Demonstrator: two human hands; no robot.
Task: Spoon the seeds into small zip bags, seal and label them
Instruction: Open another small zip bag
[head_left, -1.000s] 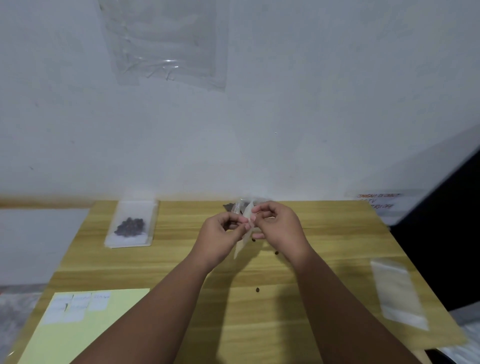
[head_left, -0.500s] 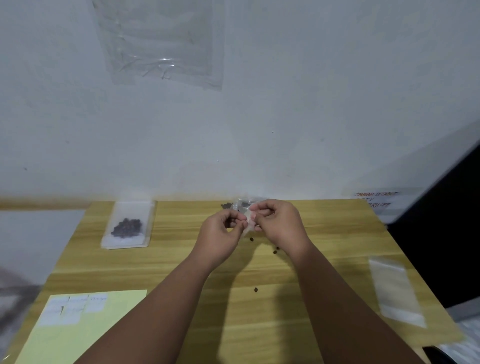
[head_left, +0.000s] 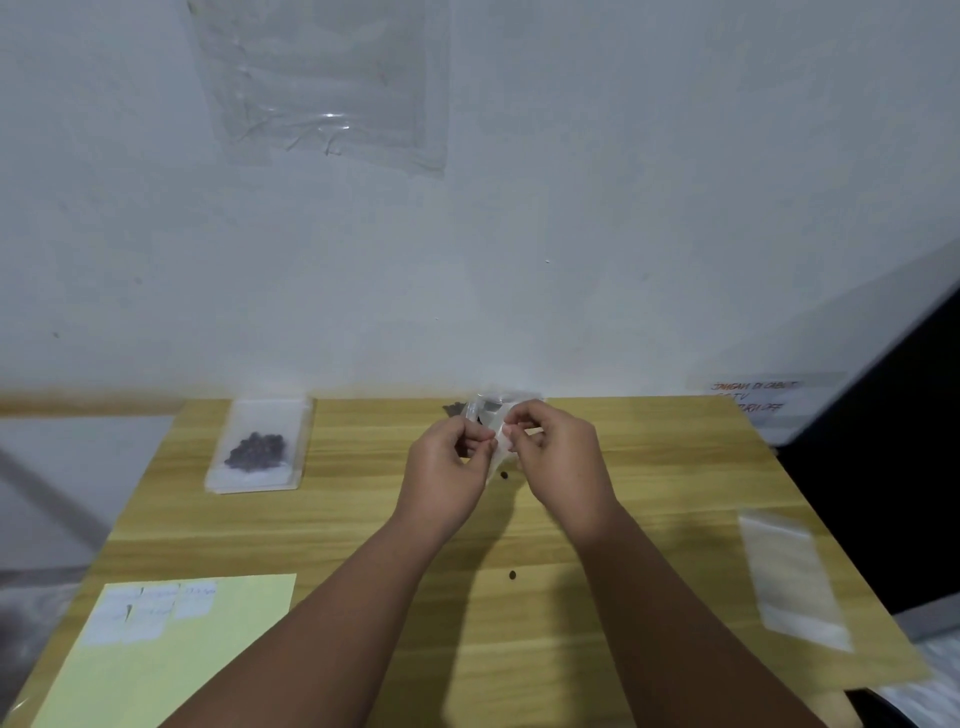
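The hands are edging apart, the dangling strip drawing up: left hand (head_left: 447, 467) and right hand (head_left: 558, 460) are both pinching the small bag (head_left: 487, 415) over the table (head_left: 675, 478) (stray seeds (head_left: 503, 475) are lying beneath). Seemingly they are working its zip; next comes pressing evenly along it.

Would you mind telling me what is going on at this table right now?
A person's left hand and right hand pinch a small zip bag between them above the wooden table. A filled bag of dark seeds lies at the far left, loose seeds lie on the wood, an empty bag lies at the right, and labels sit on a yellow sheet.
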